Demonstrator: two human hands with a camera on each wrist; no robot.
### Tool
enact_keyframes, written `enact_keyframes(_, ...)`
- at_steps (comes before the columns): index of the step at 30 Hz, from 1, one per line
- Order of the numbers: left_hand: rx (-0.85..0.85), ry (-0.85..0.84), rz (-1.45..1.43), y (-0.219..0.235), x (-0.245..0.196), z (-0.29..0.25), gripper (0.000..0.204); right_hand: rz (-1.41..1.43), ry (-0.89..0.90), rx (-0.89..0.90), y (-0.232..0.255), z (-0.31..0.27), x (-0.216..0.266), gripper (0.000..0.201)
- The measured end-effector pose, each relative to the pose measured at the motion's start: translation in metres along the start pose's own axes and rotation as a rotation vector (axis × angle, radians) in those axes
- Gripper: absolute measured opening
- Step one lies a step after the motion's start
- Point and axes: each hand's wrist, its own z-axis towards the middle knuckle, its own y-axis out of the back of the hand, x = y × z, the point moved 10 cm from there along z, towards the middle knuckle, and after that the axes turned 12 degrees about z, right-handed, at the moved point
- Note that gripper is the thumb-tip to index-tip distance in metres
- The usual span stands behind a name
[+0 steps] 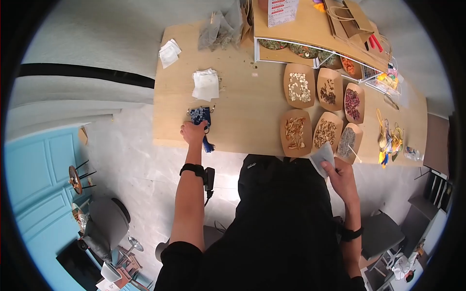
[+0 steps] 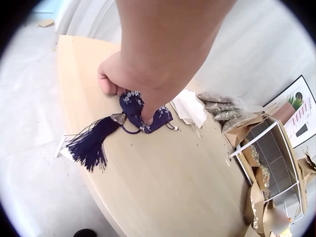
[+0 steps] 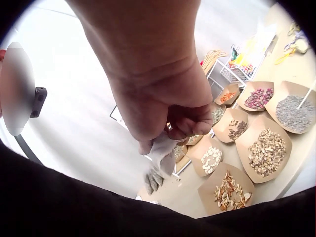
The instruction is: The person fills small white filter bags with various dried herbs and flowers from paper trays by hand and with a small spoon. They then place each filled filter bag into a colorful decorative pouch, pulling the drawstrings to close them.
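Note:
My left hand (image 1: 193,132) is at the table's front left, gripping a navy sachet pouch (image 1: 199,114) with a pale floral print. In the left wrist view the thumb lies across the pouch, and a dark blue tassel (image 2: 94,143) hangs from its cord toward the table edge. At the front edge on the right, my right hand (image 1: 344,180) pinches a small white filter bag (image 1: 320,158) between thumb and fingers. The bag (image 3: 163,154) looks limp in the right wrist view; its contents are hidden. It overlaps the tray of grey-lavender buds (image 1: 346,141) in the head view.
Cardboard trays hold dried slices (image 1: 294,132), chopped root (image 1: 325,133), white pieces (image 1: 299,88) and rosebuds (image 1: 353,104). White bags (image 1: 206,85) lie behind the left hand. A raised shelf (image 1: 310,31) stands at the back; colourful tassels (image 1: 388,140) lie at the right.

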Motion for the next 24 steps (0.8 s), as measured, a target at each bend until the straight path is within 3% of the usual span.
enact_keyframes(1,0.161,-0.028,-0.049,-0.016,0.0,0.004,0.071,0.012,-0.019,-0.007,0.001,-0.001,-0.003,0.028)
enact_keyframes(5,0.124,-0.14,-0.289,0.01,-0.015,-0.027,0.05,-0.034,0.002,-0.003,-0.003,0.003,0.005,0.024)
enact_keyframes(7,0.445,-0.146,-0.915,0.01,-0.034,-0.068,0.033,0.026,0.111,0.001,-0.005,0.004,0.021,0.019)
enact_keyframes(9,0.619,-0.124,-1.099,0.047,-0.06,-0.125,0.028,0.086,0.139,0.026,-0.01,0.006,0.03,0.017)
enact_keyframes(12,0.864,-0.34,-1.118,0.094,-0.088,-0.196,0.043,0.182,0.147,0.129,-0.016,0.002,0.047,0.015)
enact_keyframes(16,1.062,-0.435,-1.128,0.126,-0.111,-0.27,0.047,0.24,0.178,0.3,-0.017,-0.009,0.077,0.012)
enact_keyframes(20,1.157,-0.483,-1.097,0.135,-0.137,-0.318,0.043,0.295,0.335,0.424,-0.01,-0.025,0.1,0.008)
enact_keyframes(22,1.327,-0.606,-1.207,0.139,-0.154,-0.35,0.044,0.384,0.426,0.579,-0.008,-0.041,0.108,0.009)
enact_keyframes(24,1.367,-0.7,-1.107,0.139,-0.164,-0.367,0.046,0.4,0.464,0.643,-0.002,-0.054,0.116,0.01)
